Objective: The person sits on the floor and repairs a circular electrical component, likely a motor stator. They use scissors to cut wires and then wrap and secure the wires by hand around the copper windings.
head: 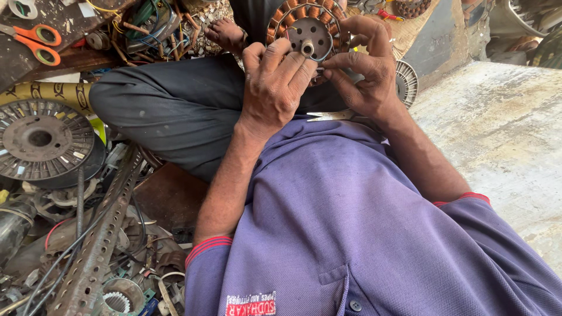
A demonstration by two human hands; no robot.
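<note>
A round motor stator point(308, 30) with copper-coloured windings around a grey metal hub rests on my lap near the top middle. My left hand point(274, 88) grips its lower left edge, fingers curled over the windings. On the stator's right side sits my right hand point(364, 64), its fingers pinching at the rim. Both forearms reach up from my purple shirt. A thin pale blade-like piece point(328, 116) lies below the hands; I cannot tell what holds it.
A black wire spool point(41, 140) sits at the left above a pile of scrap parts and a perforated metal strip point(96, 246). Orange-handled scissors point(35, 42) lie top left. A second ribbed round part point(406, 82) shows behind my right hand. A pale slab point(503, 134) fills the right.
</note>
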